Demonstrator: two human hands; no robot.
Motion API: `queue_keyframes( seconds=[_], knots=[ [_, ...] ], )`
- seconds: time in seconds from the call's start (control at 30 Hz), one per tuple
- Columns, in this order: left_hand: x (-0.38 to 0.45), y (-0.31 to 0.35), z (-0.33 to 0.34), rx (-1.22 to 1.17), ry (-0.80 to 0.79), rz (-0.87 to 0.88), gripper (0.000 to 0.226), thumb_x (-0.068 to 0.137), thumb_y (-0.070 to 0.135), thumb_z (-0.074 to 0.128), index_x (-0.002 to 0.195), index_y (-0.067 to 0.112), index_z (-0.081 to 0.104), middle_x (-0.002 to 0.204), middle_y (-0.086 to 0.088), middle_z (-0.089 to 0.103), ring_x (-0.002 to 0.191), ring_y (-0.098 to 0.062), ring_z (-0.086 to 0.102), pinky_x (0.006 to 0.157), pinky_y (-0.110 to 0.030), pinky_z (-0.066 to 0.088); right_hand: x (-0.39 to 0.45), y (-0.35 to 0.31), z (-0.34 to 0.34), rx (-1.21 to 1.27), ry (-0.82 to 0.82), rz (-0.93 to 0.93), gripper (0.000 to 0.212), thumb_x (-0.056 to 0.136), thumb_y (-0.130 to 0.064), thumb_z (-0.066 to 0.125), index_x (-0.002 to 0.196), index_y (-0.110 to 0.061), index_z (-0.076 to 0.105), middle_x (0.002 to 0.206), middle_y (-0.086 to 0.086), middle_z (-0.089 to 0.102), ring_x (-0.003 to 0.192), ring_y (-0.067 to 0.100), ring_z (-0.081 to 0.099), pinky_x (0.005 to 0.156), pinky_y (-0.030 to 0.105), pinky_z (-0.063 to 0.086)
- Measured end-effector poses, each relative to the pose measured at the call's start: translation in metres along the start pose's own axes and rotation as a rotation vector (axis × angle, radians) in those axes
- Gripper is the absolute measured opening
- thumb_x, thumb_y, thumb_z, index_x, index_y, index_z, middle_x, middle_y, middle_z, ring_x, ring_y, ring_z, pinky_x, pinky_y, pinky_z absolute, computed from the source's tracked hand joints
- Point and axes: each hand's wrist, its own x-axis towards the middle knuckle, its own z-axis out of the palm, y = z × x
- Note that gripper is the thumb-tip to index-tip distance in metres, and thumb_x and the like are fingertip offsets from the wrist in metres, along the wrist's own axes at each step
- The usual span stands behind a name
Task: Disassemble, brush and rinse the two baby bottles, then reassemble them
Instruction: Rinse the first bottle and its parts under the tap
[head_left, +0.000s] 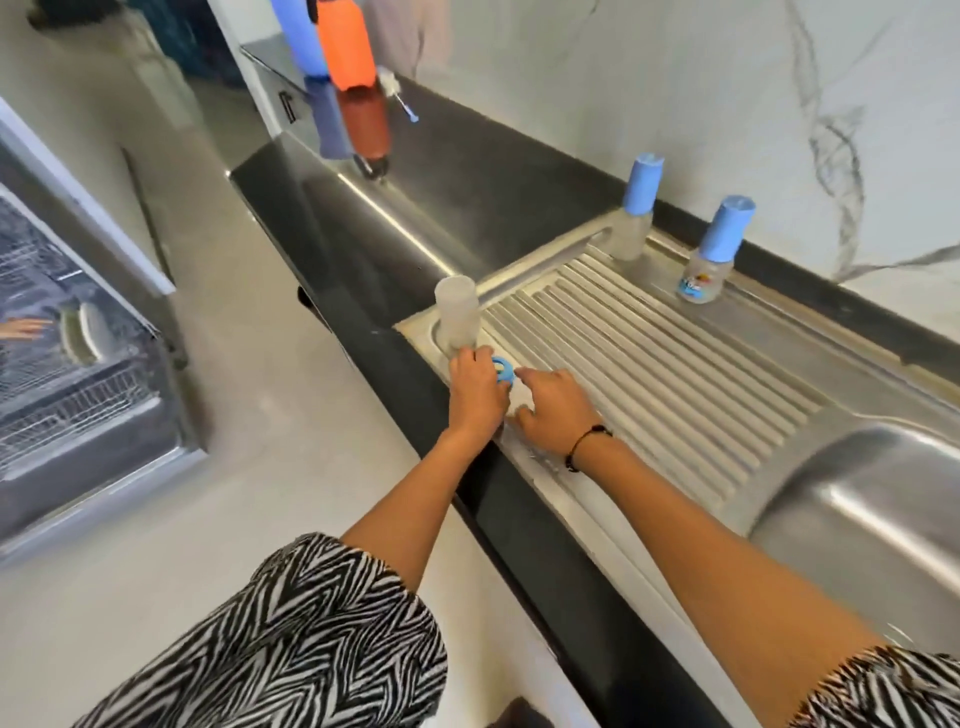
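1. The left hand (475, 392) curls over a blue screw ring (503, 372) on the near-left corner of the steel drainboard (675, 374), fingers bent round its left side in a grip.
2. The right hand (558, 413) lies just right of the ring with fingers loosely spread and the forefinger stretched toward it; it seems to hold nothing, though the fingertips are blurred.
3. A frosted clear cap (457, 317) stands upright just beyond the left hand, touching or nearly touching the knuckles; I cannot tell which.
4. Two baby bottles stand well apart from the hands at the far edge of the drainboard: the left bottle (636, 208) and the right bottle (714, 249), both upright with blue tops on.
5. A bottle brush (397, 93) lies on the far dark counter (467, 156), near an orange container (345, 44) and a blue container (301, 36). The sink basin (857, 509) is at the near right.
6. Judging by the loose ring and cap, parts of a bottle are being sorted or joined here.
7. To do this well, lift the ring with a firm pinch rather than sliding it over the ridges, steady it with the right hand, and keep the light cap from being knocked off the counter's near edge.
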Motion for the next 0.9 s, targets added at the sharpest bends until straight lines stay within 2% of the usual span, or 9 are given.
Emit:
queue_keyframes(
  seconds=[0.1,0.27,0.33,0.43,0.57,0.7,0.8,0.9],
  knots=[
    [0.005,-0.007,0.003,0.017,-0.005,0.026,0.033,0.089,0.006,0.059,0.120,-0.001,0.052,0.124,-0.017,0.046,0.114,-0.030,0.043,0.094,-0.028,0.034,-0.006,0.015,-0.001,0.003,0.054,-0.008,0.048,0.088,-0.016,0.051,0.136,-0.016,0.044,0.132,0.003,0.055,0.122,0.026,0.042,0.100,0.038,0.038],
    [-0.001,-0.001,-0.002,-0.002,0.050,0.053,0.036,0.089,0.008,0.060,0.122,-0.001,0.051,0.124,-0.016,0.045,0.115,-0.029,0.044,0.099,-0.030,0.035,-0.026,0.049,-0.009,0.019,0.091,0.015,0.045,0.090,-0.013,0.049,0.135,-0.015,0.047,0.129,0.003,0.057,0.120,0.024,0.044,0.099,0.038,0.039],
    [-0.011,0.007,0.000,-0.009,0.085,0.112,0.038,0.086,0.009,0.063,0.120,-0.003,0.051,0.122,-0.018,0.046,0.113,-0.030,0.044,0.098,-0.031,0.034,-0.034,0.058,-0.013,0.035,0.100,0.045,0.045,0.090,-0.012,0.049,0.135,-0.013,0.047,0.129,0.004,0.057,0.121,0.025,0.042,0.098,0.038,0.040],
    [-0.037,0.030,0.016,-0.041,0.045,0.253,0.041,0.081,0.008,0.068,0.117,-0.005,0.054,0.118,-0.020,0.050,0.110,-0.033,0.048,0.096,-0.031,0.034,-0.057,0.072,-0.020,0.080,0.137,0.078,0.044,0.089,-0.012,0.051,0.133,-0.012,0.049,0.128,0.007,0.058,0.119,0.027,0.044,0.098,0.038,0.039],
    [-0.080,0.074,0.054,-0.154,-0.098,0.416,0.037,0.076,0.001,0.071,0.110,-0.006,0.059,0.108,-0.022,0.055,0.099,-0.036,0.055,0.088,-0.025,0.035,-0.104,0.100,-0.029,0.095,0.210,0.178,0.041,0.088,-0.008,0.052,0.129,-0.008,0.053,0.123,0.009,0.061,0.114,0.028,0.046,0.097,0.033,0.037],
    [-0.124,0.128,0.091,-0.214,-0.311,0.602,0.031,0.074,-0.006,0.066,0.105,-0.006,0.063,0.102,-0.022,0.058,0.095,-0.037,0.057,0.086,-0.025,0.037,-0.172,0.145,-0.035,0.126,0.291,0.346,0.033,0.083,0.002,0.052,0.114,-0.002,0.063,0.109,0.017,0.067,0.102,0.036,0.057,0.089,0.035,0.038],
    [-0.149,0.162,0.113,-0.216,-0.508,0.678,0.028,0.079,-0.004,0.062,0.107,-0.003,0.064,0.107,-0.022,0.058,0.098,-0.037,0.059,0.092,-0.036,0.043,-0.223,0.178,-0.033,0.119,0.253,0.506,0.026,0.088,0.002,0.048,0.107,0.001,0.066,0.107,0.019,0.067,0.100,0.036,0.060,0.085,0.035,0.040],
    [-0.165,0.185,0.130,-0.177,-0.670,0.681,0.027,0.084,0.000,0.059,0.111,0.000,0.065,0.110,-0.020,0.057,0.098,-0.035,0.059,0.093,-0.035,0.042,-0.261,0.205,-0.022,0.110,0.171,0.653,0.028,0.089,-0.002,0.045,0.107,-0.002,0.066,0.110,0.016,0.067,0.105,0.034,0.059,0.087,0.032,0.039]
  ],
)
